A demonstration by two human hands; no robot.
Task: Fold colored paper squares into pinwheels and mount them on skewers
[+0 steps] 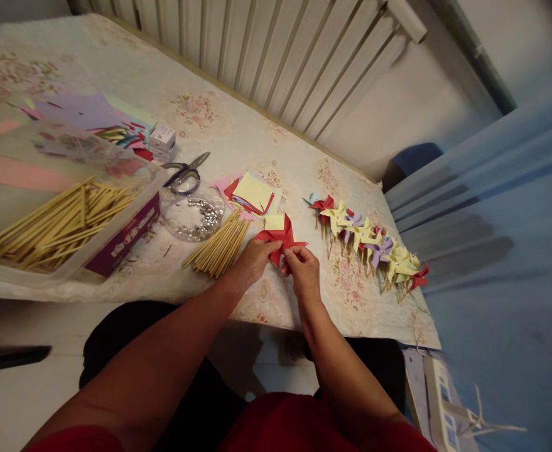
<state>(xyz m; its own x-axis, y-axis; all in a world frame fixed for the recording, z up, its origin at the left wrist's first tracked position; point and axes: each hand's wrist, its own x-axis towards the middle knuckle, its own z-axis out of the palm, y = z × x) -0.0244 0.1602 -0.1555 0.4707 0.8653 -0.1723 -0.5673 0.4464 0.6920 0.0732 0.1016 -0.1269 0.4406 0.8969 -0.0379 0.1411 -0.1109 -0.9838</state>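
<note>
A red paper pinwheel (284, 233) is held between my two hands, above the table's front part. My left hand (258, 256) pinches its left side. At its lower right, my right hand (301, 267) has its fingertips closed at the paper; whether they also hold something small is hidden. Just left of my left hand lies a bundle of thin wooden sticks (219, 248). Behind the pinwheel are stacked squares of coloured paper (252, 190) with thin paper strips on top. A round clear dish (193, 216) of small shiny metal pieces stands beside the sticks.
Finished pinwheels on sticks (363, 235) lie in a row at right. Scissors (186, 172) rest behind the dish. A clear plastic bin (148, 216) of sticks stands at left, with small boxes (162, 139) beyond it. A radiator (257, 56) borders the flowered tablecloth (238, 119).
</note>
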